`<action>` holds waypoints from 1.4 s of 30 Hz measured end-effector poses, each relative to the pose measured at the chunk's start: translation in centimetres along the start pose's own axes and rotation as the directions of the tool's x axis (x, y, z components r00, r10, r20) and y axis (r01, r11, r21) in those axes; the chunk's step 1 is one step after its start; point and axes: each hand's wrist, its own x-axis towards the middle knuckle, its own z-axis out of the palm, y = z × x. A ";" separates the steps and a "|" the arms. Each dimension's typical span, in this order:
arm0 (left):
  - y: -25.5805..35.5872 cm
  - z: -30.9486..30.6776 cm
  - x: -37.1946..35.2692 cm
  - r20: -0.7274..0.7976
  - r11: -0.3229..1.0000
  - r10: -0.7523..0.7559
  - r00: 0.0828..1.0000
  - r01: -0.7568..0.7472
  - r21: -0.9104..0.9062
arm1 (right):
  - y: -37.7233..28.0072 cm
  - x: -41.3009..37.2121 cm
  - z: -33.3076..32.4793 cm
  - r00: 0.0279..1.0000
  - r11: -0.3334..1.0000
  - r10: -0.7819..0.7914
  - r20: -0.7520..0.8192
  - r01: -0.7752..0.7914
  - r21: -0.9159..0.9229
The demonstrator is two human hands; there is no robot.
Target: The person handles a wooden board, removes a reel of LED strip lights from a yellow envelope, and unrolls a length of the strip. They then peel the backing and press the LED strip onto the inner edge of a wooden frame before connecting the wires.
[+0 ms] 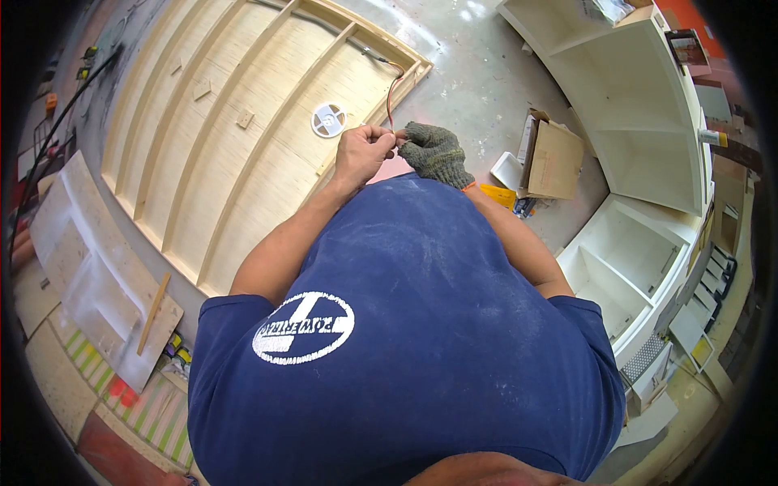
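Over on the left, the ribbed wooden panel (284, 121) looks assembled, ribs in place, with a white reel (330, 122) lying on it near the edge. The bare left hand (361, 154) has thumb and finger pinched together at the end of the red-and-dark wire (390, 101), which already runs out of the panel's corner. The gloved right hand (439, 155) meets it, fingers bent close; I can't tell its exact grip, or whether any joining is finished

Both arms reaching forward, elbows bending, forearms converging. Bare left hand (362, 154) pinching with thumb and forefinger; right hand (436, 154), in grey knit glove (444, 164), curling fingers close beside left fingertips (390, 141).
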 end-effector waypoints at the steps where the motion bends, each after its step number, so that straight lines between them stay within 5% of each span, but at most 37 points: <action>1: 0.1 0.0 0.0 0.000 1.000 0.000 1.000 0.000 0.008 | -0.1 0.0 0.0 1.000 1.000 -0.001 0.001 0.001 -0.001; 25: 0.1 0.0 -0.3 -0.010 1.000 0.013 1.000 -0.012 0.023 | -0.3 -0.4 -0.1 0.999 0.996 0.029 0.045 -0.033 0.089; 34: 0.6 0.1 -0.1 -0.020 0.997 -0.019 1.000 0.020 0.077 | -0.2 -0.1 -0.3 0.998 0.999 -0.044 0.050 0.044 -0.010; 40: 0.4 0.3 -0.1 0.003 0.999 0.001 1.000 -0.001 -0.034 | 1.6 0.5 0.7 0.998 0.976 -0.020 0.058 0.007 0.216; 42: 0.2 0.5 -0.1 0.013 0.993 0.032 0.999 -0.030 -0.117 | 2.2 0.4 1.0 0.988 0.806 0.128 0.087 -0.155 0.571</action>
